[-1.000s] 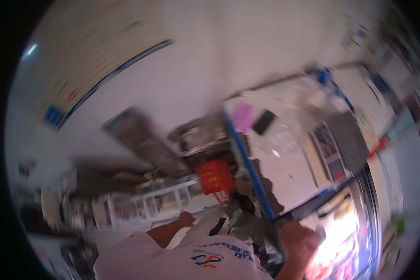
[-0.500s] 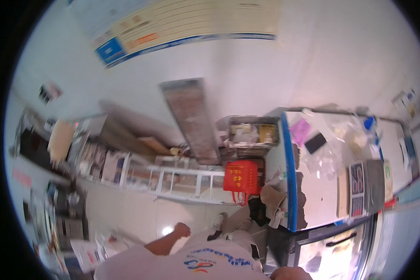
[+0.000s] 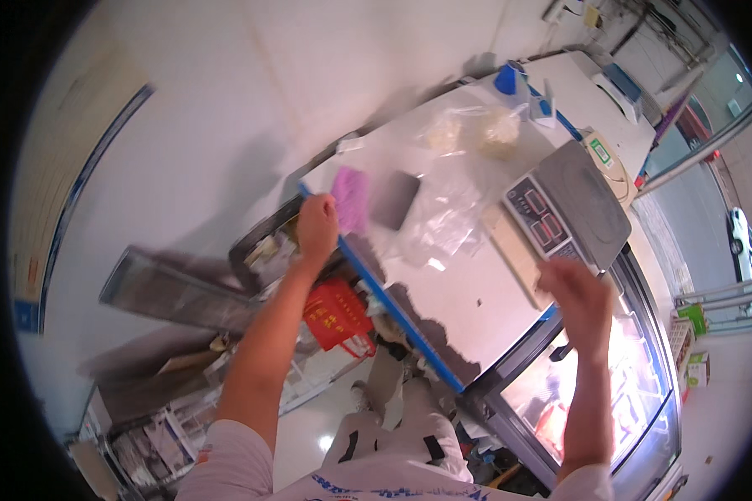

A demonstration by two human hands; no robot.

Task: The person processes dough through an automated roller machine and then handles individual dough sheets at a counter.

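My left hand [image 3: 316, 224] is raised at the worktop's blue edge, fingers curled closed beside a pink crumpled item [image 3: 351, 196]; what, if anything, they hold is hidden. Right of that lie a dark flat rectangle [image 3: 397, 200] and crumpled clear plastic bags [image 3: 451, 209]. My right hand [image 3: 572, 292] hovers near the front of a weighing scale [image 3: 585, 200], fingers loosely bent and apart, with nothing visible in them. A pale board [image 3: 514, 255] lies alongside the scale on the white worktop [image 3: 485, 321].
Below the worktop are a glass-fronted cabinet [image 3: 526, 413] and a red bag [image 3: 334, 313]. A leaning plank [image 3: 175, 288] and low shelving [image 3: 154, 442] are at left. Bags of pale contents [image 3: 497, 134] and a blue object [image 3: 507, 79] sit farther back. A street with a white car shows right.
My view has swung right toward the worktop. Both hands have risen from low beside my body to the worktop, the left at its blue edge, the right near the scale.
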